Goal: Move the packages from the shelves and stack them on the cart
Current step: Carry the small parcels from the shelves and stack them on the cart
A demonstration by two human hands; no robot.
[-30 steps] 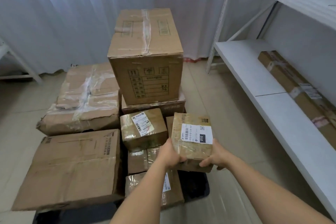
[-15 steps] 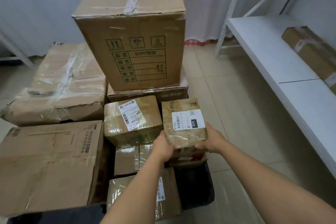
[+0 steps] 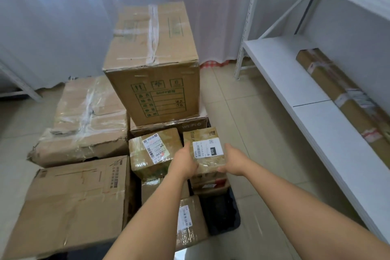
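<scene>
Holding: left hand (image 3: 185, 160) and right hand (image 3: 233, 161) clamp the small parcel (image 3: 205, 150) between them, one on each side, fingers curled round its near edges.
Where: just right of centre in the frame, the parcel sits on, or just above, a short pile of small boxes (image 3: 209, 183) at the right edge of the cart load; whether it already bears its weight there I cannot tell.
Handling: judged light, since the hands carry it at arm's length with no visible strain. Its cardboard looks stiff enough to take a side squeeze, but the glossy tape wrap is likely slippery, so a grip on opposite sides with fingers hooked under the bottom edge should serve best.
Looks: brown carton, wholly wrapped in shiny clear tape, with a white label on top bearing a barcode and a black patch reading 010.
Neighbour: a taped box (image 3: 155, 152) of like size with a tilted label stands just left of it, apart from the left hand.
Behind: a tall carton (image 3: 153, 82) with green print rests on a flat box, centre of the frame.
Left side: two large, crumpled cartons (image 3: 82, 122) fill the left of the frame.
Cart: its dark deck (image 3: 221, 211) shows at lower centre.
Shelf: a white shelf (image 3: 295, 82) at right carries one long package (image 3: 346, 99), not yet moved.
</scene>
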